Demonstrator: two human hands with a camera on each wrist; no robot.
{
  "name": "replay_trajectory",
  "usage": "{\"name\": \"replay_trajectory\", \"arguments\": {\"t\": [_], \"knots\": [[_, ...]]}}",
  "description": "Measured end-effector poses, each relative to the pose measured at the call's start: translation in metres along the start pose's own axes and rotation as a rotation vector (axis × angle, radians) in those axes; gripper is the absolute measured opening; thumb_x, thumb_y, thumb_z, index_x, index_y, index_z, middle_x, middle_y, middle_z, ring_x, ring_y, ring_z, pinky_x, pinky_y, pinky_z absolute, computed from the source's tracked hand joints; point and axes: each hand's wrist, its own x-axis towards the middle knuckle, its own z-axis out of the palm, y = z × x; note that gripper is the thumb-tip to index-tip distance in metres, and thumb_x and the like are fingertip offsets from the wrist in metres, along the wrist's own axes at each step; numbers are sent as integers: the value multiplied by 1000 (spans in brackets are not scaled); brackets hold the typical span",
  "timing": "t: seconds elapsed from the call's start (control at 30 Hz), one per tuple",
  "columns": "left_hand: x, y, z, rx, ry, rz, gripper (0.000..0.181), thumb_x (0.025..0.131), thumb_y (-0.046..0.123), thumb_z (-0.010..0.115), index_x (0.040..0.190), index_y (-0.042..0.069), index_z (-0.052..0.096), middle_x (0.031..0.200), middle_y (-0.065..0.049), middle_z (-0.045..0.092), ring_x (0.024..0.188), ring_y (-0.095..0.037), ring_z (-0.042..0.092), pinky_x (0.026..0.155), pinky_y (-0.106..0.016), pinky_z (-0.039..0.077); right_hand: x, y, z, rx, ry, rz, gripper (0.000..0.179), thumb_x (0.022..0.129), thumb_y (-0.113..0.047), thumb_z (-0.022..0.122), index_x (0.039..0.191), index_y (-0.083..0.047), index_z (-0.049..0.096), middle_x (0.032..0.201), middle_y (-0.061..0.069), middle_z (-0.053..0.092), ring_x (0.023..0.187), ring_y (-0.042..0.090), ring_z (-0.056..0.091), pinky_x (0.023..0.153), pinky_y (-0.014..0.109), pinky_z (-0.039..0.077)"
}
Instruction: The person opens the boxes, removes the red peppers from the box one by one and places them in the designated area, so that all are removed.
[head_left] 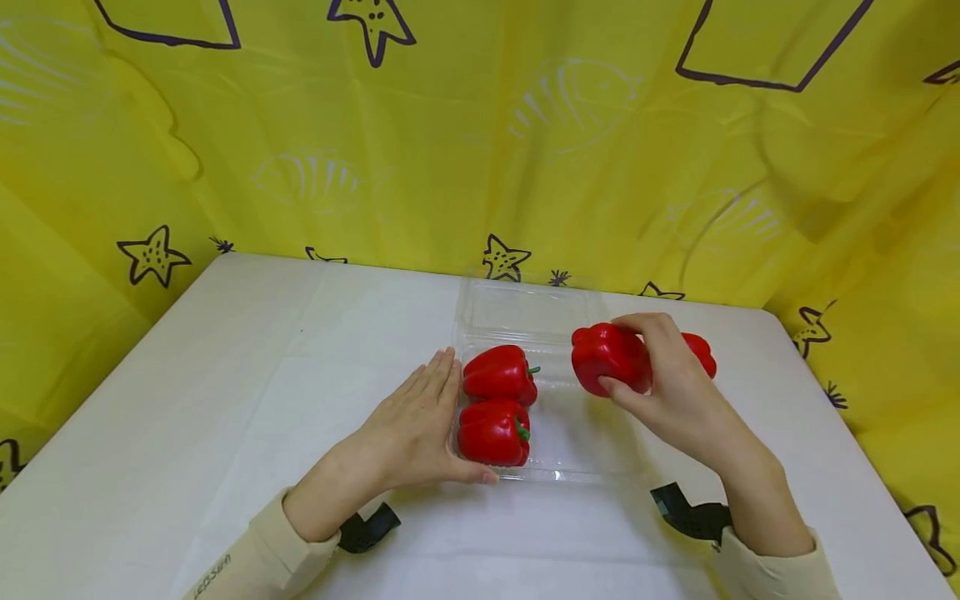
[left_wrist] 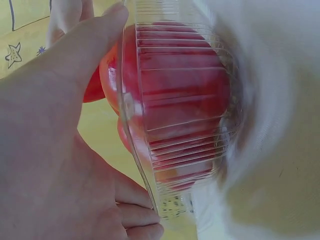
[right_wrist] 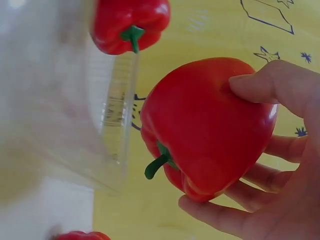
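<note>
Two red bell peppers with green stems, an upper one [head_left: 498,373] and a lower one [head_left: 492,433], lie on the left side of a clear plastic clamshell box [head_left: 570,450]. My left hand [head_left: 420,429] rests along the box's left wall, thumb at the front corner; the left wrist view shows its fingers at the rim [left_wrist: 131,135]. My right hand [head_left: 682,392] grips a third bell pepper [head_left: 609,358] over the right part of the box. In the right wrist view, thumb and fingers curl round this pepper [right_wrist: 210,120], its stem pointing toward the box.
Another red pepper [head_left: 700,353] sits on the white table [head_left: 360,325] to the right, partly hidden behind my right hand. The box's open lid [head_left: 525,308] lies toward the back. A yellow patterned curtain [head_left: 450,167] hangs behind the table.
</note>
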Motion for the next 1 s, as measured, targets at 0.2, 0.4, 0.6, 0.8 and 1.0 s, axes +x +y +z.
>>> {"name": "replay_trajectory", "arguments": {"t": [0.2,0.4,0.6,0.8,1.0], "knots": [[0,-1,-2,-5,0,-8,130,68,81,67,155,-4,22,165,-20,18,155,-33,14,124,-46,21,0,0,-7,-17,53,-16,72,75,-1,83,135,1,44,131,19,48,117,36,50,76,58,59],[0,0,-4,-11,0,-5,131,67,81,68,155,-4,22,164,-20,18,154,-33,14,124,-47,22,-2,3,-12,-39,68,-14,73,75,-4,84,136,1,44,131,19,48,116,36,51,75,56,60],[0,1,-4,-8,6,14,135,63,83,69,154,-6,23,163,-22,20,154,-35,15,124,-47,22,-6,10,-19,-89,112,-38,74,73,-2,85,135,2,46,129,19,49,116,34,51,75,57,59],[1,5,-2,-30,4,-9,130,67,80,68,155,-4,23,164,-20,20,154,-34,15,124,-47,23,-11,17,-26,-125,133,3,76,73,-2,85,138,1,46,133,21,46,118,38,47,78,63,56],[0,6,1,-4,27,-18,130,66,80,69,154,-5,25,163,-21,21,153,-36,19,123,-48,24,-14,26,-31,-164,147,11,75,75,1,83,139,1,45,135,23,45,120,40,46,81,64,54]]}}
